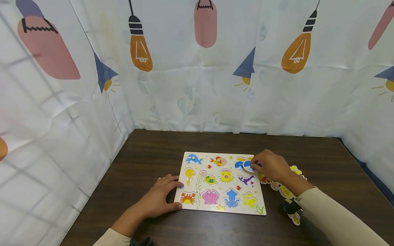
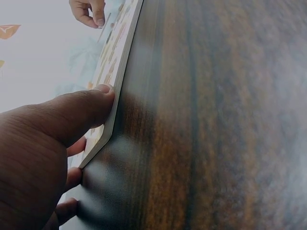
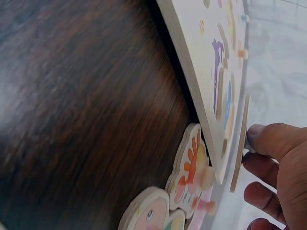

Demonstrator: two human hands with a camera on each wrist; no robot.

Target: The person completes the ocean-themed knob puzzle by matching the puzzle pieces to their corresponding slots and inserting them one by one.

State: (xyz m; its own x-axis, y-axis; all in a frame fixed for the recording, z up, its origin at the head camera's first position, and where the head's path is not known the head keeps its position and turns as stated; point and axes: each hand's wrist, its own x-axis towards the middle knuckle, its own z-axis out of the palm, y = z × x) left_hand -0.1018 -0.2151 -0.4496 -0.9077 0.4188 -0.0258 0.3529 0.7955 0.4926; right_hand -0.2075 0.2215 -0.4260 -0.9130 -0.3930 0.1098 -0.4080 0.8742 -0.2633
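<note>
A wooden puzzle board (image 1: pixel 197 164) with printed sea animals lies on the table. My left hand (image 1: pixel 155 198) rests at its left side, with the thumb (image 2: pixel 93 108) against the board's near edge. Over the board's far right corner, my right hand (image 1: pixel 272 166) pinches a blue and white puzzle piece (image 1: pixel 248 166) by its small knob. In the right wrist view this thin piece (image 3: pixel 240 146) is tilted, its edge towards the camera, just above the board. It partly covers the blue picture beneath it.
Several loose puzzle pieces (image 1: pixel 286 192) lie right of the board, partly under my right forearm. An orange-red piece (image 3: pixel 194 165) with a knob lies close by the board's edge. A printed curtain (image 1: pixel 197 102) hangs behind the dark wooden table (image 1: pixel 154 147).
</note>
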